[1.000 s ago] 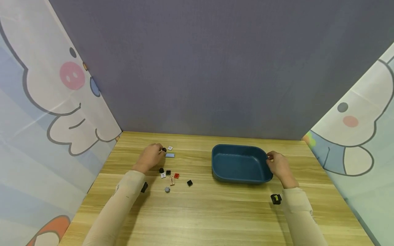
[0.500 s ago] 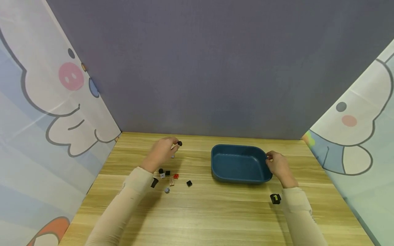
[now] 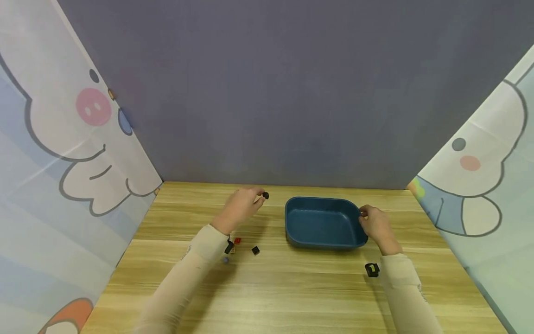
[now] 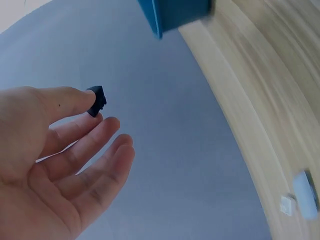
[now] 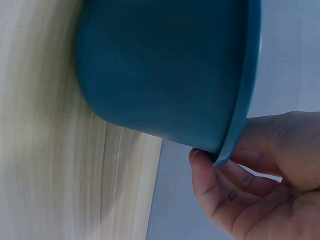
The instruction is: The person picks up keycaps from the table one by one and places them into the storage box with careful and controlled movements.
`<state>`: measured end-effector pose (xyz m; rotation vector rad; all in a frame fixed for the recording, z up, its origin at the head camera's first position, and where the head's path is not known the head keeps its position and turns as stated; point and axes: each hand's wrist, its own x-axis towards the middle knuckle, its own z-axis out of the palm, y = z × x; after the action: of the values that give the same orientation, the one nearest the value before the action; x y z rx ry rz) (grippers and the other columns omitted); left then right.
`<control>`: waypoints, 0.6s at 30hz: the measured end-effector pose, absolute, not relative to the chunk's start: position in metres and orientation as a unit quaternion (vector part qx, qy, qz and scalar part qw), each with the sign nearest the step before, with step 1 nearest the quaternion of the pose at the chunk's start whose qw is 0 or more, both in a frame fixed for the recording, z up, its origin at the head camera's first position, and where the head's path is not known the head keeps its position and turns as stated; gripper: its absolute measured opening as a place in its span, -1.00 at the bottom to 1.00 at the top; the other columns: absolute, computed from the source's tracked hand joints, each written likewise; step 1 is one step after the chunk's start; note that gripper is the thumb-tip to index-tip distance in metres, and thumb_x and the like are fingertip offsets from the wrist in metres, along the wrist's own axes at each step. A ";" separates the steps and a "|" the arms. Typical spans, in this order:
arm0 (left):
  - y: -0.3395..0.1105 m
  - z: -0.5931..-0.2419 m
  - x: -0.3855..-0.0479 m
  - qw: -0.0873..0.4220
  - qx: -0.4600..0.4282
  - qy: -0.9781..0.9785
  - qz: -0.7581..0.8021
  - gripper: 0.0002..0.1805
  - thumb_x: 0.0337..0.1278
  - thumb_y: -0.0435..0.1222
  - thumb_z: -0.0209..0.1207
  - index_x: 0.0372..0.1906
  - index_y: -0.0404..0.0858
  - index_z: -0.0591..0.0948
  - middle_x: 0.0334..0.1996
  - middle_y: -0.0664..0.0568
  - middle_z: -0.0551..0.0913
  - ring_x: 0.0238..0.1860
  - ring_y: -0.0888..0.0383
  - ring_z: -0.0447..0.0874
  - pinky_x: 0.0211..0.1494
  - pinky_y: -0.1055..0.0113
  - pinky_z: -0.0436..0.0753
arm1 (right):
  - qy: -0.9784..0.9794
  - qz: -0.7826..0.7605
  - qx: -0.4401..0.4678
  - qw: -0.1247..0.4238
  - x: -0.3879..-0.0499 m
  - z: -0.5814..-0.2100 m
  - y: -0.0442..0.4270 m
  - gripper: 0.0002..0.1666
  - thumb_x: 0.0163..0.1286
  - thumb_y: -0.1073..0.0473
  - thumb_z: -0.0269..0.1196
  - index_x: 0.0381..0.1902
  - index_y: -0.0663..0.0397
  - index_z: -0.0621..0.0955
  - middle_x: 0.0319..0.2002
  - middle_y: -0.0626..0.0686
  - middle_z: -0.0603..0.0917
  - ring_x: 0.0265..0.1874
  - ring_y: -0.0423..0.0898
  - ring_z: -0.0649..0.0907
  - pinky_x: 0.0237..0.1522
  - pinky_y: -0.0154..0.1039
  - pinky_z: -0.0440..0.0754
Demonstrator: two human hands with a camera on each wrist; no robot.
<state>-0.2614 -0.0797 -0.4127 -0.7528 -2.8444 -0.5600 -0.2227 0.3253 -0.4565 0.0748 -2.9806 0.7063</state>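
Between thumb and forefinger, my left hand (image 3: 238, 209) pinches a small black piece (image 4: 97, 101) that looks like a toy brick. It is raised over the back of the table, left of an open dark blue plastic bin (image 3: 325, 226); the other fingers are loosely bent. My right hand (image 3: 377, 229) holds the bin's right rim, thumb and fingers on either side of it in the right wrist view. On the table below my left forearm lie a red square piece (image 3: 237, 240), a black square piece (image 3: 256, 250) and a grey-blue piece (image 3: 225, 260).
A light blue block (image 4: 305, 195) and a white tile (image 4: 287, 205) lie on the wooden table (image 3: 292, 287). My left arm hides other small pieces in the head view. A grey panel (image 3: 283, 93) rises behind the table, with printed cloths at both sides.
My left hand has lifted the black piece off the table's back left and carried it rightward, nearer the bin. My right hand keeps its hold on the rim.
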 end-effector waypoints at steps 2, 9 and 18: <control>-0.070 -0.414 -0.261 0.081 -0.264 -0.946 -0.170 -0.74 0.41 -0.21 0.21 0.07 -0.22 0.66 -0.05 -0.05 0.69 -0.27 0.09 0.70 -0.31 0.23 0.68 | -0.972 0.229 0.027 0.040 -0.222 -0.456 0.325 -0.65 0.39 0.41 0.16 0.06 0.60 0.51 -0.16 0.47 0.62 -0.26 0.32 0.65 -0.30 0.14 0.65; -0.040 -0.423 -0.261 0.140 -0.324 -0.929 -0.109 -0.81 0.37 -0.24 0.24 -0.04 -0.23 0.68 -0.18 -0.02 0.68 -0.20 0.04 0.69 -0.21 0.24 0.72 | -0.972 0.226 0.030 0.053 -0.222 -0.458 0.324 -0.65 0.38 0.41 0.16 0.04 0.60 0.52 -0.18 0.46 0.64 -0.25 0.33 0.65 -0.25 0.18 0.64; -0.007 -0.433 -0.257 0.128 -0.361 -0.922 -0.060 -0.75 0.42 -0.21 0.20 0.05 -0.22 0.67 -0.11 -0.01 0.68 -0.14 0.08 0.68 -0.20 0.34 0.71 | -0.971 0.227 0.033 0.060 -0.223 -0.458 0.323 -0.67 0.36 0.42 0.18 0.01 0.61 0.53 -0.20 0.47 0.64 -0.24 0.35 0.65 -0.24 0.20 0.63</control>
<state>-0.2574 -0.0068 -0.4333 -1.0494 -2.6823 -0.1732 -0.2232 0.3230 -0.4576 0.1013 -2.9399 0.6883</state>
